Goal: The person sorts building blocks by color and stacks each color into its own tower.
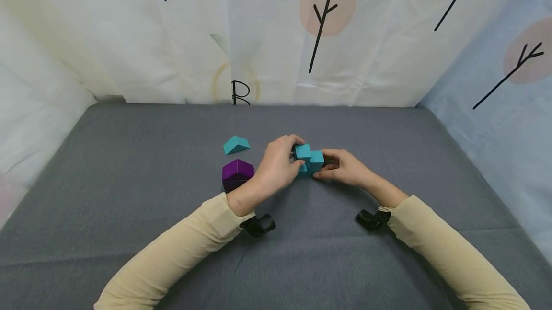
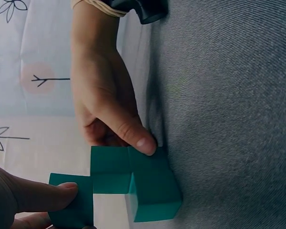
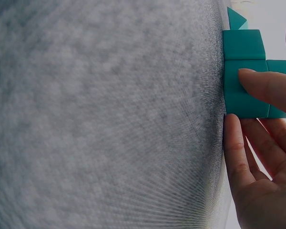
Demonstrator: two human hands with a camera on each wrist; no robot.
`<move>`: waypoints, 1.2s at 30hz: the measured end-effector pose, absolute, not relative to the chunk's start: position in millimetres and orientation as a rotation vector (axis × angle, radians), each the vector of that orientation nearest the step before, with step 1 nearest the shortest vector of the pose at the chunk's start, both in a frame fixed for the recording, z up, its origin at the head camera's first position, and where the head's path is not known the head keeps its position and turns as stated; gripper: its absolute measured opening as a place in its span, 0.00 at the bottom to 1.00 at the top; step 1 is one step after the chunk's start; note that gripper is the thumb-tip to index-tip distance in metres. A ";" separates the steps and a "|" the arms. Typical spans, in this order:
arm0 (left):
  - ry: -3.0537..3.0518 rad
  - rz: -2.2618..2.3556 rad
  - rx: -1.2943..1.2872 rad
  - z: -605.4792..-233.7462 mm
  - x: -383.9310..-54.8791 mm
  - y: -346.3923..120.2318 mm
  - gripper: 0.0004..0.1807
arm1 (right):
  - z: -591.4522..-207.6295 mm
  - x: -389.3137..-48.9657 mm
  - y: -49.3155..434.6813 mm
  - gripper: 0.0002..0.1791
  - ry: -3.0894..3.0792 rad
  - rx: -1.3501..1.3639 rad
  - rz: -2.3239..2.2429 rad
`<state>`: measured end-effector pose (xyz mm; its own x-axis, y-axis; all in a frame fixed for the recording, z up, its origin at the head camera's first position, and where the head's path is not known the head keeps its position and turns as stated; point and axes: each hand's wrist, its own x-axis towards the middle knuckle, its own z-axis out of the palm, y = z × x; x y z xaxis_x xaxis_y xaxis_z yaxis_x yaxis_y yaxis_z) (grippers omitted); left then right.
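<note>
In the head view my left hand (image 1: 278,164) pinches a teal cube (image 1: 303,151), thumb on its near side. The left wrist view shows that cube (image 2: 81,212) raised beside the upper part of a teal block stack (image 2: 155,198). My right hand (image 1: 347,168) grips the stack (image 1: 316,159) from the right. Its thumb (image 3: 260,82) lies on one face of the stack (image 3: 243,45), with the other fingers on the opposite side. The stack stands on the cloth, one block above and another jutting sideways at the bottom.
A purple block (image 1: 238,170) with a peaked top stands left of my left wrist, partly behind the forearm. Farther back lies a teal triangular block (image 1: 236,145). Grey cloth (image 1: 172,147) covers the table, and a printed white sheet (image 1: 267,37) hangs along its back edge.
</note>
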<state>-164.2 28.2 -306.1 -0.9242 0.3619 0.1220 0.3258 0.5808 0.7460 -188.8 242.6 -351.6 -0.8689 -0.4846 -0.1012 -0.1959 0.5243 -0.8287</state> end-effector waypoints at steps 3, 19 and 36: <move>2.754 1.293 0.602 -309.2 -164.8 29.1 0.18 | -351.3 -188.6 242.3 0.20 2.454 -0.574 -1.269; 2.791 1.211 0.600 -319.4 -167.6 35.7 0.19 | -353.2 -189.8 242.3 0.20 2.436 -0.557 -1.280; 2.815 1.159 0.606 -325.2 -168.4 38.6 0.19 | -352.8 -189.3 241.6 0.19 2.456 -0.582 -1.282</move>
<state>-168.4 38.6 -325.2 -0.9232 0.3678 0.1116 0.3398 0.6454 0.6841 -189.3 241.6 -352.8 -0.8696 -0.4867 -0.0831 -0.2100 0.5169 -0.8299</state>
